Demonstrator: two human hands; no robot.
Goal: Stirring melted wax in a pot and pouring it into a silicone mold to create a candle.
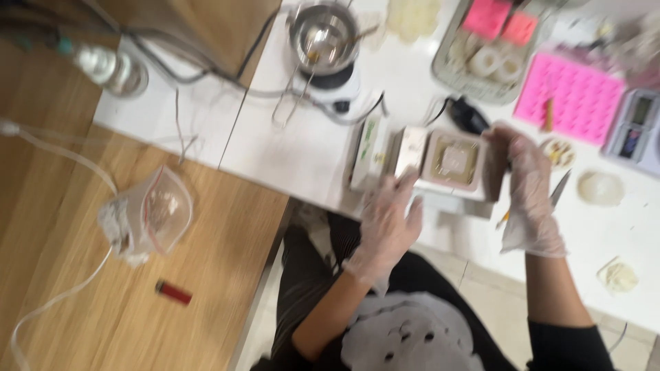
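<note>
Down at the near edge of the white table, both hands in thin clear plastic gloves meet around a shallow square beige mould tray with a pale block inside it. The left hand reaches up with fingers spread fairly wide, its fingertips touching the silvery, foil-like flat piece just to the left of the tray. The right hand curls around the tray's right side, fingers bent over the edge; motion blur hides how firmly it grips. Just left of the silvery piece lies a small white and green box. A knife blade shows just beyond the right hand, and a round translucent lid-like disc lies further right. Behind the tray sit a black plug with cord, a pink silicone mould sheet with many small cavities and a grey tray holding pink blocks and white rings. A steel pot stands on a small white heater at the back. On the wooden surface to the left, well apart from the hands, lie a clear zip bag and a small red lighter.
</note>
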